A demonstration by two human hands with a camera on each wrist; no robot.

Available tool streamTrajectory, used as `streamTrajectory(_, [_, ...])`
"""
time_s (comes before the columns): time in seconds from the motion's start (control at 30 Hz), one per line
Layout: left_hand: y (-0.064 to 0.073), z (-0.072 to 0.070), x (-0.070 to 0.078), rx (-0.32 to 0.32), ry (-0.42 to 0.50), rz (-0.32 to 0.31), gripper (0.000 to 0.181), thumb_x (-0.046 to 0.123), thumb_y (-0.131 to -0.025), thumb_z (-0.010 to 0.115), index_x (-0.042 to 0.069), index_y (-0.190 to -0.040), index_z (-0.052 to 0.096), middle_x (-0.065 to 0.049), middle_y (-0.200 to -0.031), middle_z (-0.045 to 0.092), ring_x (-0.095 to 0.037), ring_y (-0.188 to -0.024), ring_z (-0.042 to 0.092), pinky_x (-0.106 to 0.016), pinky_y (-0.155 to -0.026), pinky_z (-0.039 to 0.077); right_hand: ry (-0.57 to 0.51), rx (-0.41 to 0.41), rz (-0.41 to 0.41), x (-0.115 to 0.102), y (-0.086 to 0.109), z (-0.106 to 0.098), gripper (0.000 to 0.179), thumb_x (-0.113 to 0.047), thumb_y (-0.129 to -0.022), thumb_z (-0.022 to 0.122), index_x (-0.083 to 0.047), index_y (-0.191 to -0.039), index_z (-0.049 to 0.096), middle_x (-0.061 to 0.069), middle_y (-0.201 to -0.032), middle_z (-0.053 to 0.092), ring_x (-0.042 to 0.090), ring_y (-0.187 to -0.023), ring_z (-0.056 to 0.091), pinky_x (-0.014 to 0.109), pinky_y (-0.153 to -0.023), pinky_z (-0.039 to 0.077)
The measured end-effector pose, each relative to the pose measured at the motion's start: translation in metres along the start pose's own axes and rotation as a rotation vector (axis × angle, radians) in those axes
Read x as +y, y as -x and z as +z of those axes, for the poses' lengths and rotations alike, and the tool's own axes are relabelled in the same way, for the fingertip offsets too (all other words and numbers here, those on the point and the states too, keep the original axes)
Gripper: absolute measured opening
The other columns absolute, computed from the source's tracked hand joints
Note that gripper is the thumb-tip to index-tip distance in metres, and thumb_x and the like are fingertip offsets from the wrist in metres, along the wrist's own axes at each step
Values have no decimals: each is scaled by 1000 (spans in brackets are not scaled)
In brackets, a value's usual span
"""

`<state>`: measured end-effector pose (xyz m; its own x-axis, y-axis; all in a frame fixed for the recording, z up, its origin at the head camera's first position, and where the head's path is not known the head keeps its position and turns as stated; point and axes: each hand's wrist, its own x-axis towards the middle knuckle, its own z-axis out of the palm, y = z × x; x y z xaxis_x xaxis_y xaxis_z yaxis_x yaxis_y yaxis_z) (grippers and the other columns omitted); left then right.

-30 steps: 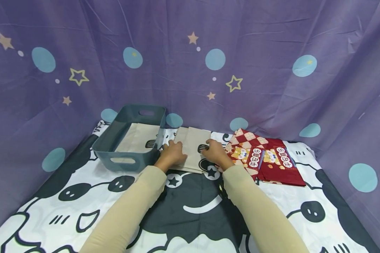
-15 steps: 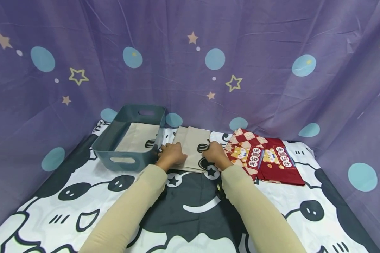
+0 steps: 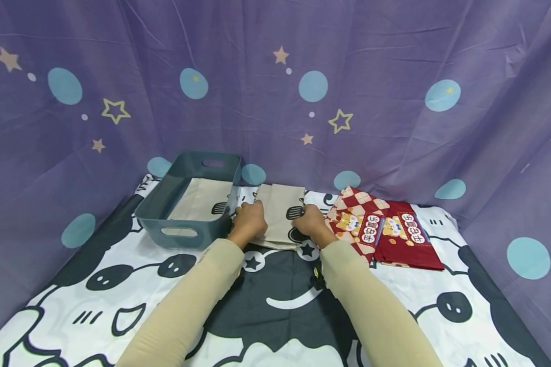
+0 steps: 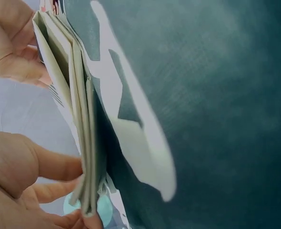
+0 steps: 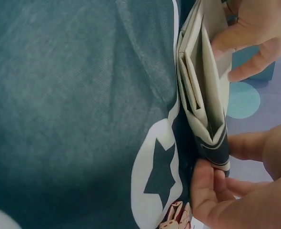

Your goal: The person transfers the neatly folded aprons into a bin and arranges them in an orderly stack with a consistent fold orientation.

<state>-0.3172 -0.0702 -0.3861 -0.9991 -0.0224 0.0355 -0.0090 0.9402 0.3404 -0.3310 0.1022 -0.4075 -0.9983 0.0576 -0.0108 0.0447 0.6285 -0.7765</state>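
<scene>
A folded beige cloth (image 3: 279, 211) with a dark print lies on the bed sheet in the head view. My left hand (image 3: 250, 221) pinches its left edge, and my right hand (image 3: 313, 224) pinches the right edge. In the left wrist view, several layers of the cloth (image 4: 76, 90) show side-on, with the thumb and fingers of the left hand (image 4: 12, 162) on either side. The right wrist view has the right hand (image 5: 255, 200) gripping the cloth's corner (image 5: 214, 148) near its dark print.
Left of the cloth stands a blue-green plastic basket (image 3: 149, 227) with handle slots, holding another folded beige cloth (image 3: 195, 201). On the right lie folded red cloths (image 3: 406, 252) with checks and cartoon animals. A purple curtain (image 3: 257, 102) hangs behind the black-and-white sheet (image 3: 289, 285).
My left hand's fingers have drawn in closer around the cloth's left edge. The right hand has shifted slightly on the right edge. Basket and red cloths stay put.
</scene>
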Motion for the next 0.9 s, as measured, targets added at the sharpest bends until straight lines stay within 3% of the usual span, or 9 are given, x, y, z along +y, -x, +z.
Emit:
streamTrajectory(0.17, [-3, 0, 1, 56, 48, 9, 43, 6, -84, 71, -2, -124, 57, -31, -121, 60, -49, -115, 57, -57, -94, 50, -68, 29, 21, -4, 4, -3, 55, 6, -79, 67, 9, -133, 59, 24, -117, 64, 34, -108, 58, 43, -97, 50])
streamTrajectory(0.3, [-4, 1, 2, 82, 101, 3, 46, 6, -82, 72, -2, -125, 58, -27, -119, 63, -46, -112, 60, -56, -92, 52, -85, 51, -13, -2, 5, -4, 59, 9, -78, 60, 7, -137, 58, 16, -99, 61, 26, -90, 53, 35, -81, 48])
streamTrajectory(0.47, [-4, -3, 4, 100, 117, 25, 45, 6, -81, 72, -1, -124, 63, -25, -117, 65, -44, -110, 61, -55, -90, 53, -182, 68, -69, -1, 6, -8, 58, 11, -76, 53, 7, -134, 59, 3, -80, 49, 17, -72, 45, 27, -58, 37])
streamTrajectory(0.7, [-2, -11, 8, 137, 149, 49, 62, 5, -80, 70, 10, -141, 58, -23, -126, 62, -43, -118, 58, -58, -93, 51, -173, 118, -156, 2, 3, -17, 57, 9, -75, 59, 6, -132, 62, 1, -76, 50, 14, -67, 45, 24, -58, 38])
streamTrajectory(0.9, [-1, -17, 13, 152, 182, 53, 66, 4, -80, 69, 11, -144, 56, -22, -127, 60, -42, -117, 58, -57, -93, 51, -157, 117, -163, 0, 3, -26, 57, 6, -79, 63, 3, -136, 60, 9, -89, 57, 18, -74, 49, 25, -61, 40])
